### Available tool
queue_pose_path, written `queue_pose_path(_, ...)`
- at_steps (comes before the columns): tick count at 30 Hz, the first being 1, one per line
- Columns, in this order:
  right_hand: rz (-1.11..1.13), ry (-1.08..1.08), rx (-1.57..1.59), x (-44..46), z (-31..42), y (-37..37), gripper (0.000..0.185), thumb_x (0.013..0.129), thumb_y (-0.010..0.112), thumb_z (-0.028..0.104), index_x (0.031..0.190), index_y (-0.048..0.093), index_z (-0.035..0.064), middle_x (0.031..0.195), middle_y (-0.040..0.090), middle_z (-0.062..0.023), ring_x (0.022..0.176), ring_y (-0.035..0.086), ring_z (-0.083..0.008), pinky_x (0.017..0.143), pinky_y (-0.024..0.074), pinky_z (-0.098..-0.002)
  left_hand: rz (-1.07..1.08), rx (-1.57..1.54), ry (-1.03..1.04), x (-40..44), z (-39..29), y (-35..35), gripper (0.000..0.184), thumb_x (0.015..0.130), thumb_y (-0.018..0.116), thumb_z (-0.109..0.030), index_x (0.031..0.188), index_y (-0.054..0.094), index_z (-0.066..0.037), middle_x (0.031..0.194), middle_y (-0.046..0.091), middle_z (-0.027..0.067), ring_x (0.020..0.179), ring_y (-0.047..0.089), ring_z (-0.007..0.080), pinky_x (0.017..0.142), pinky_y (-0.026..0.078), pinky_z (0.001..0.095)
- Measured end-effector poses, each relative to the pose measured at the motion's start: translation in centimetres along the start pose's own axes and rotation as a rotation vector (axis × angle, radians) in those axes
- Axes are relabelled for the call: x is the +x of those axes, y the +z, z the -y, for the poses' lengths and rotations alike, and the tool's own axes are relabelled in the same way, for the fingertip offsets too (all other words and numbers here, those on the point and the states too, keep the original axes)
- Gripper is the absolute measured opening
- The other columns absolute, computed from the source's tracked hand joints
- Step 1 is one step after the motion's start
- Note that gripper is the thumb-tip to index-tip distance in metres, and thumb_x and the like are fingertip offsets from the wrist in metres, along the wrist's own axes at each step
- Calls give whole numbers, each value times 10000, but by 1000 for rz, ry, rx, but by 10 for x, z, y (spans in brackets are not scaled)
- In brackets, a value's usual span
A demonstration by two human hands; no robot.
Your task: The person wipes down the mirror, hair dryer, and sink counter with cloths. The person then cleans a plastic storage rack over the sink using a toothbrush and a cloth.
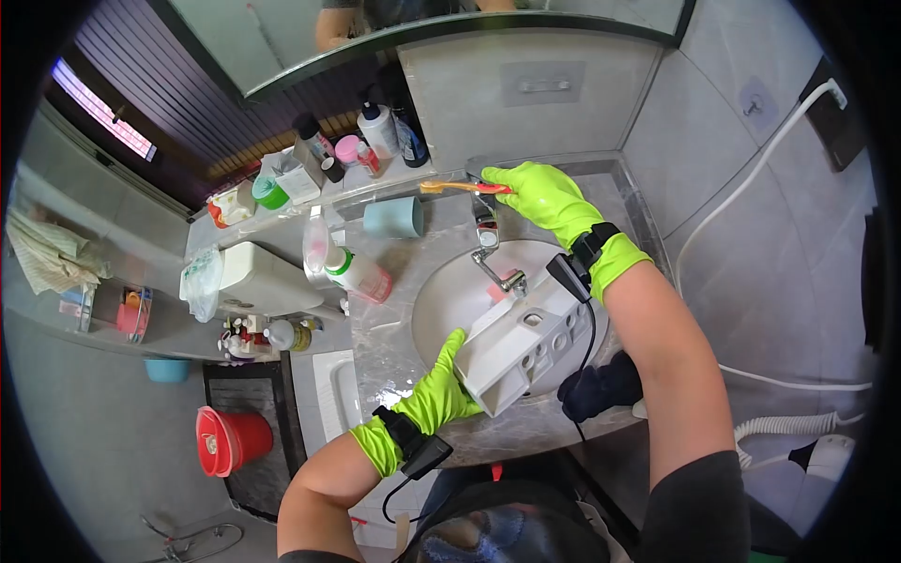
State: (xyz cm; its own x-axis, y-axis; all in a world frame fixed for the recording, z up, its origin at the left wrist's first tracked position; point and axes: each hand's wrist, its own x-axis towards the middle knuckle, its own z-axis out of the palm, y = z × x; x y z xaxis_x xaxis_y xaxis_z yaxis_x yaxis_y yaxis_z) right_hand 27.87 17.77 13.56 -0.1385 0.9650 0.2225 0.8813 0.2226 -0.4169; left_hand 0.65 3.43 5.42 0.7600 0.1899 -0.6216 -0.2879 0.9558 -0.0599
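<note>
Both of my hands wear lime-green rubber gloves. My left hand point(436, 394) grips the lower left end of a white plastic rack with several round holes point(516, 347), tilted over the sink basin point(441, 305). My right hand point(549, 202) is closed at the top of the faucet point(486, 235), with a slim orange-and-red toothbrush point(460, 188) sticking out to the left from its fingers. Whether that hand also touches the faucet lever I cannot tell. Something pink point(497, 293) lies in the basin under the spout.
On the marble counter point(385, 328) lie a light blue cup point(394, 218) and a pink-and-white bottle point(361, 277). Several toiletries line the back ledge. A dark cloth point(601, 387) hangs at the front right edge; a red bucket point(249, 439) stands lower left.
</note>
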Motion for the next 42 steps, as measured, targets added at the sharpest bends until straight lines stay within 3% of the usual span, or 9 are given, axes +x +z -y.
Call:
queue_pose_path(7,110,22,-104,9,11,-16,387,868,713,249,1251,676,212,1039,693,-169,967,648,-393,805,507,-494,-32,90,-17,5,-11,5,808,919,426,-774,1517,413,-230,1501,497,104,1341,521,334,1058,451,603)
queue_pose_path(12,93,29,-58,12,3,-10,381,872,710,261,1252,692,239,1049,683,-172,990,642,-389,833,509,-492,-159,290,52,17,-25,-16,868,865,524,-779,1501,437,-194,1469,522,118,1300,550,325,1016,478,610)
queue_pose_path(20,102,13,-63,19,2,-15,351,882,697,279,1231,708,244,1076,692,-149,1002,646,-375,849,513,-481,-358,721,375,10,-7,-24,507,973,678,-277,1410,494,-99,1278,641,136,1117,672,259,875,615,443)
queue_pose_path(26,117,26,-56,21,8,-20,337,873,697,261,1209,716,239,1073,698,-146,984,646,-375,844,513,-475,-291,430,321,13,1,-11,508,971,670,-336,1387,517,-87,1266,641,136,1098,671,261,856,611,433)
queue_pose_path(30,184,72,-51,19,14,-29,367,869,700,253,1233,698,212,1049,707,-150,980,647,-380,850,507,-471,-438,414,187,29,-8,-30,520,954,654,-427,1392,535,-173,1318,631,47,1180,621,273,923,540,566)
queue_pose_path(36,-208,92,276,-60,14,-21,491,930,655,357,1376,587,165,1017,705,-167,935,659,-353,791,508,-440,-340,452,223,33,-10,-50,521,966,561,-542,1390,551,-241,1374,604,2,1247,578,264,900,503,680)
queue_pose_path(38,-83,321,499,-105,16,-32,452,975,616,318,1395,584,155,981,707,-158,880,661,-339,758,504,-407,-378,346,177,28,-8,-39,531,968,539,-566,1396,545,-251,1395,589,-10,1262,566,261,901,500,683)
queue_pose_path(40,-337,211,610,-163,-8,6,427,974,602,218,1395,593,150,914,697,-156,800,652,-332,712,496,-396,-377,350,185,27,-7,-39,539,969,520,-587,1399,543,-262,1412,576,-21,1278,553,258,902,497,685)
queue_pose_path(42,-165,328,618,-216,-23,26,401,976,568,73,1375,605,57,857,632,-33,743,556,-141,751,476,-292,-356,349,201,29,-7,-45,554,976,513,-584,1422,515,-257,1436,554,-11,1280,549,261,904,500,678)
